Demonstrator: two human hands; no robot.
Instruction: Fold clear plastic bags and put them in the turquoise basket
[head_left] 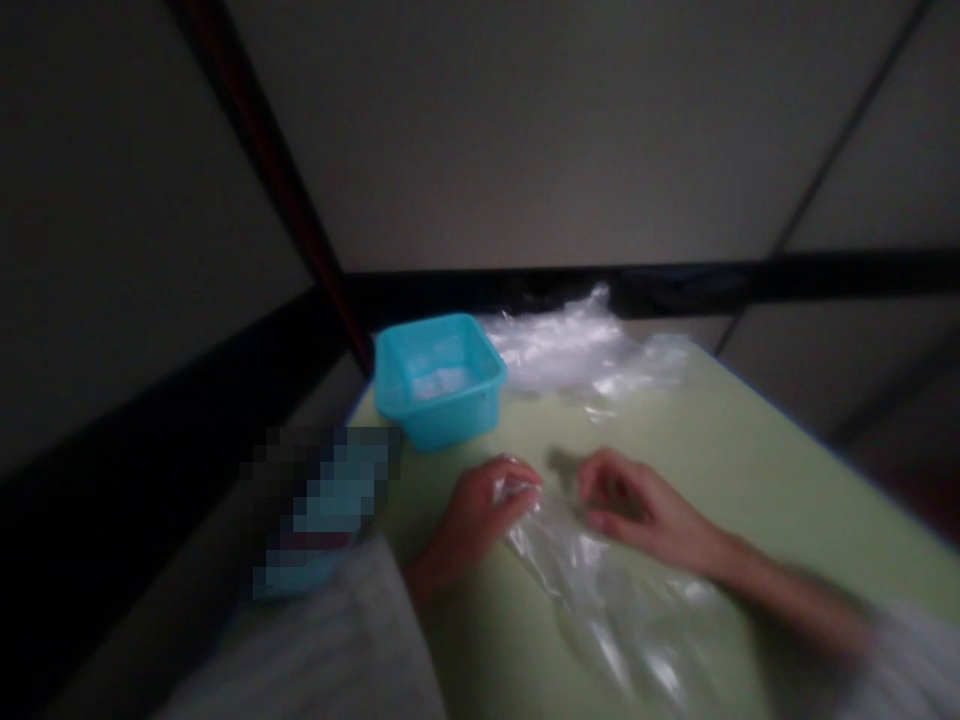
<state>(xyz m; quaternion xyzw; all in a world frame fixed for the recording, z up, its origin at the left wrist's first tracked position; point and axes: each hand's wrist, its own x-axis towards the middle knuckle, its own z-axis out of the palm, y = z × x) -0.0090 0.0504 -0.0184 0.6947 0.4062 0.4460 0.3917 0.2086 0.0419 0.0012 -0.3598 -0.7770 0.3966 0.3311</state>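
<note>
My left hand (484,510) is closed, its thumb and fingers pinching the edge of a clear plastic bag (600,600). From there the bag stretches, creased and shiny, across the table toward me and to the right. My right hand (634,505) is over the bag's upper right side, its fingers curled and parted from the thumb. Nothing shows in the gap between them. Whether the right hand touches the bag cannot be made out in the dim, blurred view.
A turquoise plastic basket (450,425) with whitish pieces inside stands beyond my left hand. Behind it to the right lies a heap of clear plastic bags (577,350). The pale green table (720,440) ends near a wall panel (525,150). A pixelated patch hides something left.
</note>
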